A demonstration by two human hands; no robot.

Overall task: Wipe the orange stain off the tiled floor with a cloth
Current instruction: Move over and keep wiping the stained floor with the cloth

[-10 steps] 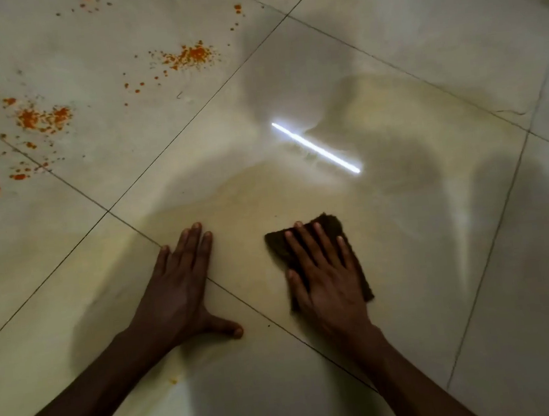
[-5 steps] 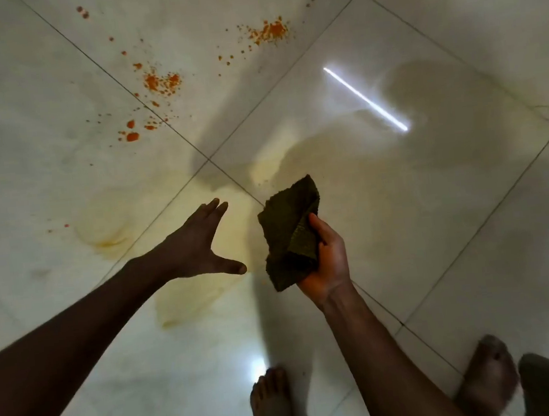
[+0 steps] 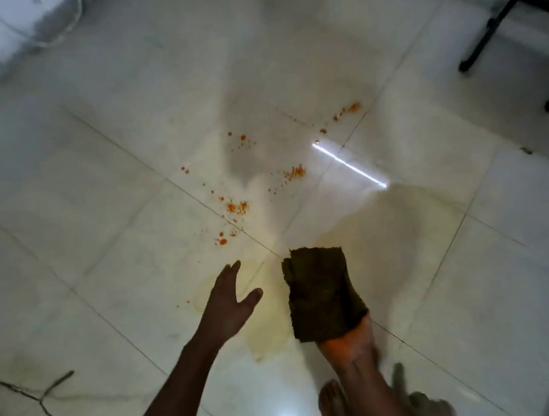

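Holding the dark cloth (image 3: 323,294) up off the floor (image 3: 99,226), the right hand (image 3: 346,341) grips its lower edge. The left hand (image 3: 229,307) hovers just beside it, fingers spread, empty. Orange stain (image 3: 237,207) speckles the tiles ahead of both hands, well apart from the cloth.

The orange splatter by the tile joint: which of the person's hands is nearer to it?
Left. The left hand reaches out open just below the orange splatter; the right hand, holding the dark cloth, sits lower and further right.
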